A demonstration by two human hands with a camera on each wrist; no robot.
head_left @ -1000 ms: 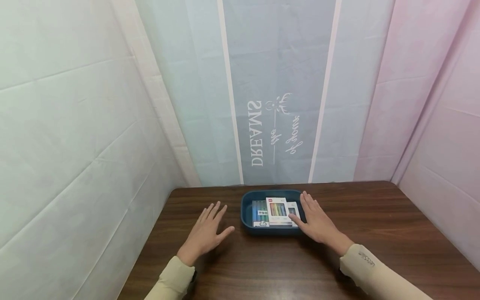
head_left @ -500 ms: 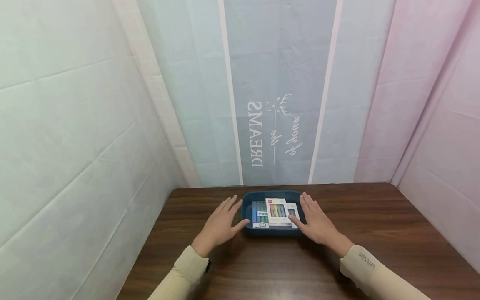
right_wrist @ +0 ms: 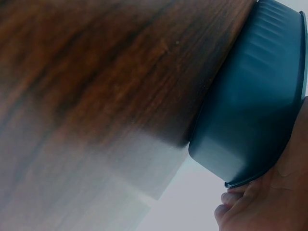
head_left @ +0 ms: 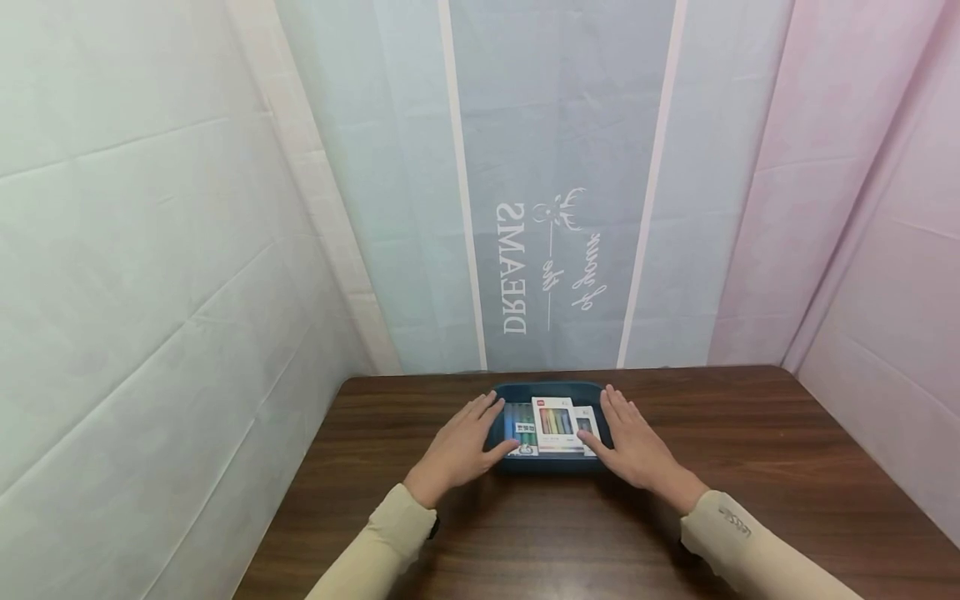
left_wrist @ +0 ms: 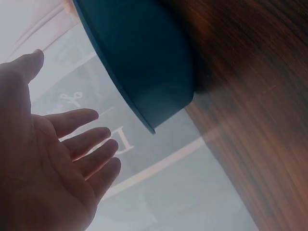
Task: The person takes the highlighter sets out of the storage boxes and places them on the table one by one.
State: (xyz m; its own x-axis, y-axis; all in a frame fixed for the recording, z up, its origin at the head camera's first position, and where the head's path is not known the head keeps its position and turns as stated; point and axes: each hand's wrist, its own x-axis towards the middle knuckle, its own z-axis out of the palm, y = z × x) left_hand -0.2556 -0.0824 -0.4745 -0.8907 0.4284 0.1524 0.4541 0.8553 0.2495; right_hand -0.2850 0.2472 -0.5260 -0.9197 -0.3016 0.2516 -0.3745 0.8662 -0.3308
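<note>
A dark blue plastic basket (head_left: pixel 551 466) stands on the table near its far edge. Inside lie a white box (head_left: pixel 556 442) with a window showing coloured sticks, a smaller white box (head_left: pixel 587 412) partly behind the thumb, and a clear pack of blue and green sticks (head_left: pixel 517 417). My left hand (head_left: pixel 459 443) is at the basket's left side, fingers straight and thumb over the near corner; the left wrist view shows a gap between fingertips and rim. My right hand (head_left: pixel 633 440) lies along the right rim, thumb over the inside, its palm touching the rim in the right wrist view.
The brown wood-grain table (head_left: pixel 540 542) extends around the basket. A printed cloth (head_left: pixel 555 125) hangs behind the far edge, with pale cloth walls (head_left: pixel 150 250) at the left and right.
My left hand has moved right and slightly forward, from bare table to the basket's left rim. The right hand and basket have stayed in place.
</note>
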